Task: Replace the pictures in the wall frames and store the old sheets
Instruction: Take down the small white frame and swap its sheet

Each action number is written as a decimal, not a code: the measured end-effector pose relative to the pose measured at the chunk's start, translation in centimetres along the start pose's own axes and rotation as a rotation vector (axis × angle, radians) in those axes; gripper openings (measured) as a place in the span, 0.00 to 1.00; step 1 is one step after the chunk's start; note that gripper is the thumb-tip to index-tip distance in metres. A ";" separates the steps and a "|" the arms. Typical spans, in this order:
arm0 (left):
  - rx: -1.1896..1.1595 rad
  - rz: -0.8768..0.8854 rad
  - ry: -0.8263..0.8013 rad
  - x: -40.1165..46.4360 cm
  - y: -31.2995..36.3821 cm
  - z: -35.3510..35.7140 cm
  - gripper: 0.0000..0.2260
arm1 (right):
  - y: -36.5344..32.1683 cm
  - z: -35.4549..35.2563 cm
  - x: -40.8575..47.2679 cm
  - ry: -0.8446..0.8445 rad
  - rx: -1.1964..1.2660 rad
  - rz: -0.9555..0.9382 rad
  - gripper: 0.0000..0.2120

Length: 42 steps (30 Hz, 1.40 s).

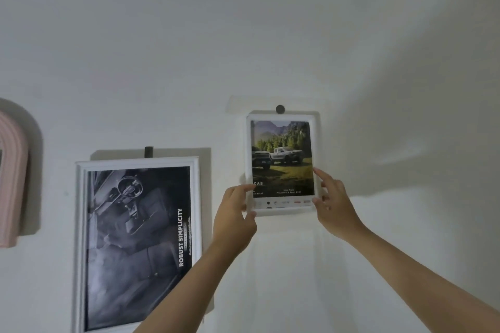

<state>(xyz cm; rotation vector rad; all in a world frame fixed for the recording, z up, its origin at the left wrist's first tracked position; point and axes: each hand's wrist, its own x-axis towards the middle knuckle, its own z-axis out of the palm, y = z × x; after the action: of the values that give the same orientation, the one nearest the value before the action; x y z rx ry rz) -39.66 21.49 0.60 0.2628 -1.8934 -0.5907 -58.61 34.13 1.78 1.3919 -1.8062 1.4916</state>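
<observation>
Both arms are up at the wall, and the small white portrait frame (281, 165) with its forest-and-pickup-truck print sits at about one o'clock from the middle of the view, hanging just under a dark round hook (280, 109). The left hand (234, 213) has the frame's lower left corner, thumb (250, 216) below and fingers curled over the side edge, a real grip. The right hand (331, 203) is at the lower right corner, its index finger (322, 174) stretched up along the frame's side edge, the other fingers tucked in at the corner; whether they clamp or merely steady it, I cannot tell. Down at eight o'clock hangs the large white moulded frame (138, 243) holding a black-and-white car-interior poster reading "ROBUST SIMPLICITY", hung from a dark strap (148, 151), untouched by either hand. At nine o'clock, a pink ribbed arch-shaped ornament (12, 178) on the white wall (270, 21). How far along? Hard to call: both frames carry prints, and nothing here says which are new or old. No loose sheets are in sight, so the storing cannot be judged. My read is that the small frame is either being lifted off or settled on its hook.
</observation>
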 end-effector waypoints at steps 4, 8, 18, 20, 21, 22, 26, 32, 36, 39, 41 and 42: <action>-0.078 -0.047 0.002 0.8 0.3 -0.4 0.22 | 0.1 0.0 0.4 0.026 0.071 -0.004 0.31; -0.100 -0.070 -0.029 0.8 0.4 -1.3 0.21 | -0.3 -0.1 0.3 0.049 0.081 -0.011 0.32; -0.193 -0.125 -0.026 -1.9 0.8 -5.0 0.22 | -4.4 0.0 -2.7 0.054 0.094 -0.047 0.32; -0.227 -0.131 -0.027 -3.2 0.7 -6.4 0.22 | -5.5 0.6 -4.1 0.032 0.107 -0.043 0.32; -0.254 -0.138 -0.036 -4.0 0.5 -7.2 0.22 | -6.2 1.0 -4.8 0.017 0.104 -0.035 0.33; -0.276 -0.144 -0.050 -4.9 0.4 -8.1 0.22 | -6.8 1.4 -5.7 -0.001 0.099 -0.024 0.33; -0.288 -0.202 -0.093 -8.9 -1.3 -12.1 0.23 | -9.5 4.3 -9.9 -0.080 0.125 -0.008 0.34; -0.229 -0.359 -0.136 -17.2 -4.7 -19.2 0.23 | -13.0 10.3 -18.2 -0.226 0.155 0.076 0.32; -0.191 -0.501 -0.167 -23.8 -7.2 -23.6 0.23 | -15.0 14.4 -24.2 -0.269 0.213 0.122 0.24; -0.156 -0.607 -0.203 -28.9 -9.2 -26.2 0.23 | -15.5 17.4 -29.0 -0.327 0.241 0.205 0.17; -0.127 -0.670 -0.245 -32.2 -10.4 -27.6 0.23 | -16.2 19.4 -32.3 -0.366 0.260 0.275 0.18; -0.117 -0.703 -0.265 -33.8 -11.0 -28.2 0.23 | -16.7 20.2 -33.8 -0.373 0.272 0.312 0.19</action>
<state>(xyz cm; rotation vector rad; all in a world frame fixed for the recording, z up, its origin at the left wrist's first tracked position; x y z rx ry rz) -1.59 19.31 -24.02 0.8227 -1.9909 -1.2500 -24.70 31.52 -24.14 1.6677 -2.1927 1.7825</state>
